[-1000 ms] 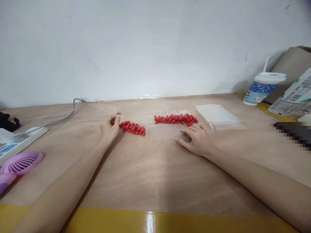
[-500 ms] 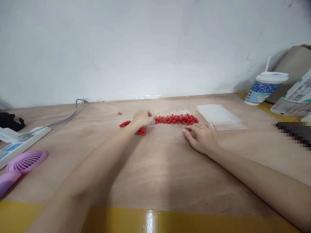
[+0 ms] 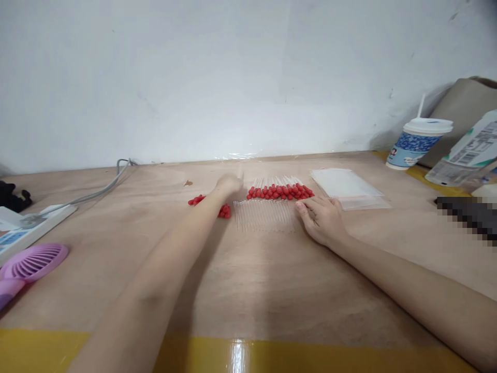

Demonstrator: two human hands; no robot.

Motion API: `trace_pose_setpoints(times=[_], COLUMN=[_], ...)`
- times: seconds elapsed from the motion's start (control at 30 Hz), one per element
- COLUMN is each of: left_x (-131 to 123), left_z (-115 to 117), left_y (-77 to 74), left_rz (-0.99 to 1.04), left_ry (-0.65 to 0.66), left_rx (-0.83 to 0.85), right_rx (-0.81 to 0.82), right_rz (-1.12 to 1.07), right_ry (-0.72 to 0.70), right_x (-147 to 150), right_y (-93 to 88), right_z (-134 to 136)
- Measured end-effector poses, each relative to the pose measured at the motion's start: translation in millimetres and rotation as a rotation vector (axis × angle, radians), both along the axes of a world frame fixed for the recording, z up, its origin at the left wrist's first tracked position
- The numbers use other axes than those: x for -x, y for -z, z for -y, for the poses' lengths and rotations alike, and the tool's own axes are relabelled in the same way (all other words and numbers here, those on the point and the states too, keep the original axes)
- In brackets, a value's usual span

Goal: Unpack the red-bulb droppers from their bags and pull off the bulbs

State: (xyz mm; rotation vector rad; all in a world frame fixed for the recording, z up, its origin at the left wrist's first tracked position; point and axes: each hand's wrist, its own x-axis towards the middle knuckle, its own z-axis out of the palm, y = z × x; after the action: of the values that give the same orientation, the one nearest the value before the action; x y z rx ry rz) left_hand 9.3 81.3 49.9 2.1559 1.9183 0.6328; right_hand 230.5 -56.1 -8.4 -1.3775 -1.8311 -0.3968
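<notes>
My left hand (image 3: 230,183) is blurred at the left end of a row of red-tipped white sticks (image 3: 279,191); its fingers are smeared, and whether it holds anything cannot be made out. Under my left forearm lies a smaller pile of red pieces (image 3: 224,211), partly hidden. A clear plastic comb-like piece with thin teeth (image 3: 264,215) lies flat just in front of the row. My right hand (image 3: 323,218) rests on the table at its right end, loosely bent, thumb and fingers a little apart, with nothing visible in it. Its fingertips are close to the rightmost red tips.
Clear plastic sleeves (image 3: 349,186) lie behind my right hand. Farther right are a lidded paper cup (image 3: 415,145) with a straw, a plastic bottle (image 3: 462,150) and a blurred-out dark object (image 3: 466,215). A power strip (image 3: 34,230) and pink fan (image 3: 34,261) are at left.
My left hand has moved slightly back and left, away from the red tips. My right hand's thumb and fingers have drawn closer together, and it sits slightly off the comb-like piece.
</notes>
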Motion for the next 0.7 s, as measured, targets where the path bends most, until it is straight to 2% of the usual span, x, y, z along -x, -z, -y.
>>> trace_pose_setpoints(times=[0.07, 0.13, 0.23, 0.37, 0.5, 0.7], left_x=[10.2, 20.8, 33.6, 39.5, 35.7, 26.8], left_z=[16.0, 38.2, 76.0, 113.1, 125.4, 130.5], left_y=[-2.4, -0.5, 11.1, 31.6, 44.3, 49.4], left_rz=[-0.021, -0.018, 0.047, 0.049, 0.077, 0.095], left_ry=[-0.033, -0.001, 0.226, 0.468, 0.623, 0.766], left_rx=[-0.063, -0.175, -0.468, -0.637, -0.658, -0.641], right_rx=[-0.027, -0.071, -0.134, -0.142, -0.141, -0.137], right_rz=[-0.029, -0.058, -0.067, 0.017, 0.160, 0.246], right_ry=[-0.019, -0.048, -0.156, -0.343, -0.439, -0.469], right_x=[-0.2, -0.1, 1.5, 7.4, 14.9, 23.4], right_y=[0.3, 0.5, -0.2, -3.2, -5.0, -3.2], right_z=[0.0, -0.1, 0.8, 6.0, 11.4, 9.8])
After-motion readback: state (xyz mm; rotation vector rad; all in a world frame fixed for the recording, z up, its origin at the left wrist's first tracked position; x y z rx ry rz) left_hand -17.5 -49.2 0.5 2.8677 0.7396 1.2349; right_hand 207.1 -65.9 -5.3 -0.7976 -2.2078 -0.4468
